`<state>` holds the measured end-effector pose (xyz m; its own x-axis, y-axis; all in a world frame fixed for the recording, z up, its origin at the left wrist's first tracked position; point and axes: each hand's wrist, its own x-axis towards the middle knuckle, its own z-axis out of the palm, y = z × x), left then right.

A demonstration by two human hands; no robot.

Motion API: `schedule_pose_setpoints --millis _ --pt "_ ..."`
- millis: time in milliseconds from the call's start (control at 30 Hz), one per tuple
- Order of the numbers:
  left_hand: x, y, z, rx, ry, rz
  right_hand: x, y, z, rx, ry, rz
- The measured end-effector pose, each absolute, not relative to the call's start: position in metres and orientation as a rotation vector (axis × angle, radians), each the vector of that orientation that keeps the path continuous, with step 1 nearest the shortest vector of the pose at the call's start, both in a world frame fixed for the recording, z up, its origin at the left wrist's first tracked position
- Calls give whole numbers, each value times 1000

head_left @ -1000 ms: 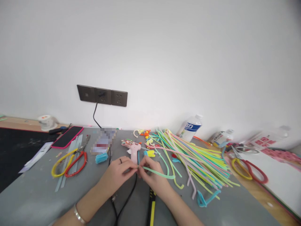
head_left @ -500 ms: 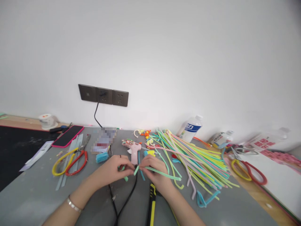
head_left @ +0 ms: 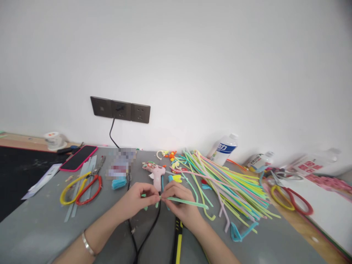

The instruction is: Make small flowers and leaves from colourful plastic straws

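Observation:
My left hand (head_left: 141, 200) and my right hand (head_left: 180, 201) meet over the grey mat, fingertips pinched together on a light green pipe cleaner (head_left: 189, 201). Its long end sticks out to the right across my right hand. Short green bits show beneath my left fingers; the fingertips hide the part between the hands. Just beyond them lies a pink glue gun (head_left: 157, 176). A folded blue pipe cleaner bundle (head_left: 119, 183) is left of it, and a yellow and blue bundle (head_left: 175, 178) to its right. Below my right hand is a black and yellow tool handle (head_left: 177, 238).
A pile of coloured pipe cleaners (head_left: 233, 183) spreads at the right. Scissors with red and yellow handles (head_left: 82, 189) and a pink-edged phone (head_left: 79, 157) lie left. A white bottle (head_left: 223, 149) leans near the wall; black cables (head_left: 150, 231) cross the mat. More scissors (head_left: 291, 200) sit far right.
My fingertips have drawn closer together over the green pipe cleaner, and its short end that stuck up between them now points lower. The long end has dipped slightly left.

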<state>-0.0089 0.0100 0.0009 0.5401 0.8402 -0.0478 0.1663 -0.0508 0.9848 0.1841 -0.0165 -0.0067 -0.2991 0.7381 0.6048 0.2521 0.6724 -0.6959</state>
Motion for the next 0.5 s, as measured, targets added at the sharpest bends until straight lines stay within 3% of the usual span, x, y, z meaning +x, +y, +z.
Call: schedule_pose_setpoints --millis 500 --pt "16 -6 -4 992 891 995 182 -21 -2 -764 -1915 430"
